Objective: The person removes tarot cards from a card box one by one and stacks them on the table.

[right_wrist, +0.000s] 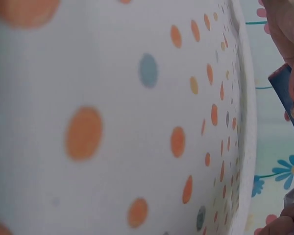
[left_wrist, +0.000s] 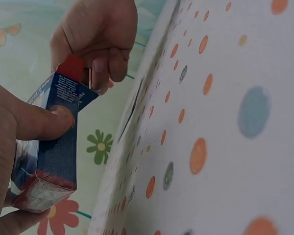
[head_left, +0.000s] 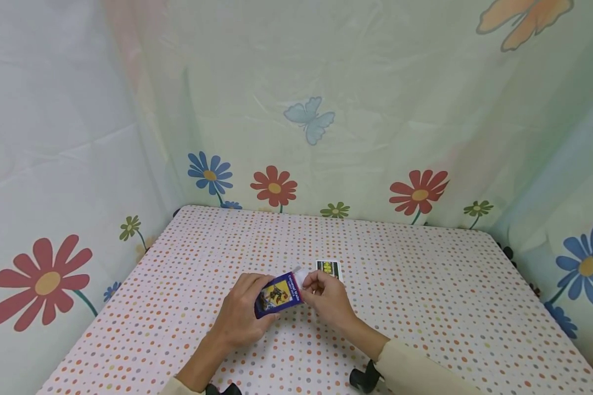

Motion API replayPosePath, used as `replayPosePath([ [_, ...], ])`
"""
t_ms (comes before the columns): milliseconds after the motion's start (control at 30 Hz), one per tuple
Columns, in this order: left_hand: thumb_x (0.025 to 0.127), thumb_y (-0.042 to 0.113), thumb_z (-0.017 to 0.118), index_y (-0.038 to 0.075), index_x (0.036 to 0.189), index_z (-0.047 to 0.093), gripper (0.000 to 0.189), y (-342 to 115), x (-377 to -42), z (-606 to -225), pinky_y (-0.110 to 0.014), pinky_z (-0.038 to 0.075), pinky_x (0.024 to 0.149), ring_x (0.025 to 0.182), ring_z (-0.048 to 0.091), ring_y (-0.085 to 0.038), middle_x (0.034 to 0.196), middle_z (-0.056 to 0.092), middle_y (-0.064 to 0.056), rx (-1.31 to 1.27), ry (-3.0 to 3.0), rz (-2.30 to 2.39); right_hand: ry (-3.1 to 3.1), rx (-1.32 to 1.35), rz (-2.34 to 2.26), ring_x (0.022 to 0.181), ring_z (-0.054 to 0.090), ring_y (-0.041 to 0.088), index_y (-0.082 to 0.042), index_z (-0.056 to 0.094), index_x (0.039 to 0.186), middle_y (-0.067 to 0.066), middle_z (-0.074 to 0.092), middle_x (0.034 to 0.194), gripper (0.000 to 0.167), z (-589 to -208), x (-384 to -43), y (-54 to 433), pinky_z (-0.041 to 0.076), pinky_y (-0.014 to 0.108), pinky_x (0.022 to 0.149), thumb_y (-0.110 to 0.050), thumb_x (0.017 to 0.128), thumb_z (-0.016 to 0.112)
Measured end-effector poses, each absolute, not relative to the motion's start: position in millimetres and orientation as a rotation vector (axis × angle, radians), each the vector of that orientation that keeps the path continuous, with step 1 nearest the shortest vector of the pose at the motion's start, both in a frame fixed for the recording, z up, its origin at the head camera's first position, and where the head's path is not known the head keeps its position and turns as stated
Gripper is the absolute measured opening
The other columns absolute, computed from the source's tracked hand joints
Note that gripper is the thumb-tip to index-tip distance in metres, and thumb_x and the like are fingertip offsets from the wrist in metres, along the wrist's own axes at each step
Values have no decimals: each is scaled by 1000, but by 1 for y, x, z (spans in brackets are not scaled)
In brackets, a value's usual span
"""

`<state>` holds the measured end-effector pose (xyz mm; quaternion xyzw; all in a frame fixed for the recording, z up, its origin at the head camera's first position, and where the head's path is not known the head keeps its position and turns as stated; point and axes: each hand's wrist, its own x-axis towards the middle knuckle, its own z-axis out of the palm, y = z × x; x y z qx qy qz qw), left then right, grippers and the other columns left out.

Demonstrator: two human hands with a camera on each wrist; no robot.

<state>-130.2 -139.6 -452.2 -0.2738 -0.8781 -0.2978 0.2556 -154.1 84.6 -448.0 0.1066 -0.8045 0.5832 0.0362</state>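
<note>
A dark blue tarot card box (head_left: 279, 295) with a yellow picture on its front is tilted above the table. My left hand (head_left: 242, 315) grips it around the sides, its thumb (left_wrist: 59, 121) on a narrow blue side. The box's end towards my right hand is open, with a red flap (left_wrist: 72, 67) standing out. At that end my right hand (head_left: 328, 299) curls its fingers around a whitish flap (head_left: 301, 274); its exact hold is partly hidden. A white-bordered card (head_left: 329, 267) with a dark and yellow pattern lies just behind the right hand, partly covered by it.
The table (head_left: 425, 307) has a white cloth with coloured dots. Curtains (head_left: 356, 82) printed with flowers and butterflies hang behind it and on both sides. Black straps or mounts (head_left: 364, 378) sit at both wrists.
</note>
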Motion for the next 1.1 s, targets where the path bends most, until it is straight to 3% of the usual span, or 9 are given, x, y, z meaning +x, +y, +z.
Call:
replayPosePath([
  [233, 67, 22, 92, 8, 131, 64, 71, -140, -130, -453, -32, 53, 84, 108, 52, -11, 121, 62, 1, -746, -2408, -809, -2467, 303, 1898, 64, 49, 13, -1, 63, 87, 5, 57, 75, 14, -451, -155, 83, 41, 19, 54, 10, 83, 69],
  [767, 68, 24, 93, 9, 132, 63, 73, -140, -130, -452, -30, 53, 83, 107, 53, -10, 121, 62, 1, -727, -2425, -785, -2450, 308, 1969, 68, 55, 18, 0, 62, 86, 7, 61, 77, 8, -455, -153, 84, 47, 23, 56, -2, 92, 66],
  [1100, 68, 24, 92, 8, 132, 63, 71, -140, -130, -452, -31, 53, 83, 107, 54, -11, 122, 62, 0, -714, -2430, -782, -2411, 237, 2113, 54, 42, 11, 6, 63, 95, 11, 59, 71, 9, -451, -150, 89, 34, 19, 47, -3, 95, 64],
])
